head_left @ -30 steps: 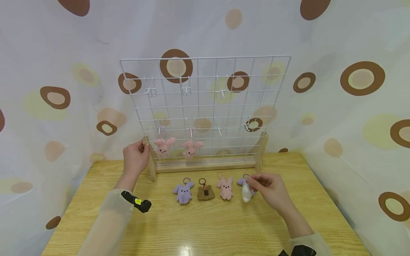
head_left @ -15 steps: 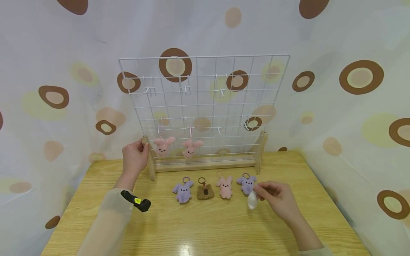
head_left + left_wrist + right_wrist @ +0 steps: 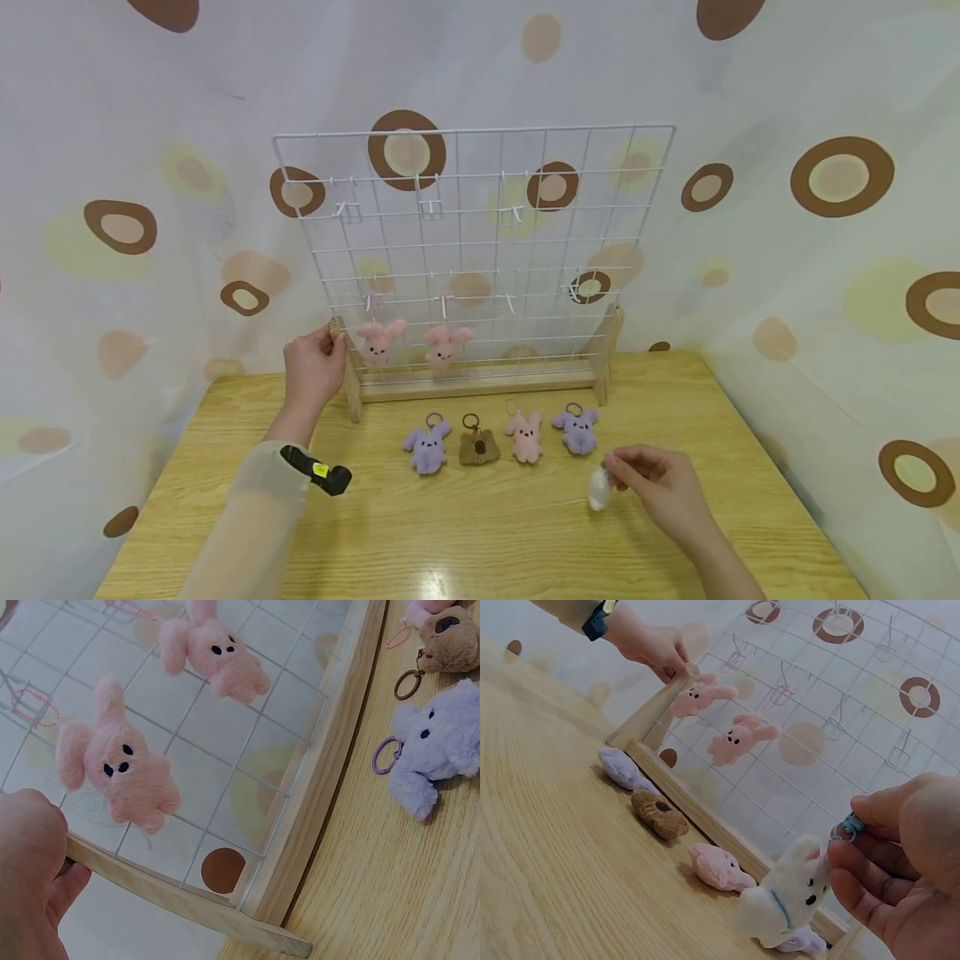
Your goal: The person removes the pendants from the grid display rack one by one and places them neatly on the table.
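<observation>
My right hand [image 3: 663, 492] pinches the blue clasp [image 3: 849, 825] of a white plush keychain [image 3: 791, 892], which dangles above the table's right side. A thin blue band circles the plush toy's neck. At the rack's left end, my left hand [image 3: 315, 367] grips the top of the wooden side post [image 3: 187, 904]. Two pink bunny keychains, the left one [image 3: 381, 342] and the right one [image 3: 447, 343], hang from lower hooks of the white wire grid rack [image 3: 480, 242].
In a row before the rack lie a purple plush keychain [image 3: 427, 448], a brown one [image 3: 478, 448], a pink bunny [image 3: 525, 437] and another purple one [image 3: 577, 432]. Several bare hooks, such as one upper hook [image 3: 513, 214], jut from the grid. A wooden table [image 3: 450, 533] carries everything.
My right hand has drawn the white plush keychain rightward and toward me, away from the right purple keychain it was covering. My left hand stays on the post.
</observation>
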